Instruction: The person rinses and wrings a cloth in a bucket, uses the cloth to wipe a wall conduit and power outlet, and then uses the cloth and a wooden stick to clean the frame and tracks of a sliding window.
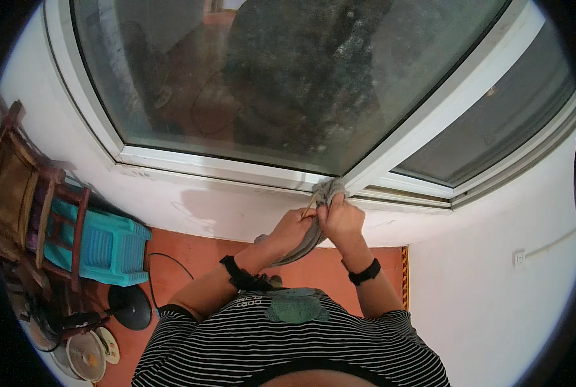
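Observation:
A grey cloth point(312, 237) hangs from my two hands in front of the wall, its bunched top touching the bottom rail of the white window frame point(220, 170). My right hand point(342, 220) grips the bunched part near the corner where the rail meets the slanting upright. Just left of it, my left hand point(293, 229) pinches a thin, light-coloured stick point(309, 205), whose upper end rests against the cloth. The cloth's lower part trails behind my left wrist. Above my hands is the large window pane point(288, 87), smudged with whitish marks.
A wooden chair point(9, 188) and stacked turquoise plastic stools point(108, 246) stand at the left by the wall. Below them are a round black base point(129, 307), a cable point(151, 271) and a bowl point(85, 355) on the red floor. A socket point(519, 259) is on the right wall.

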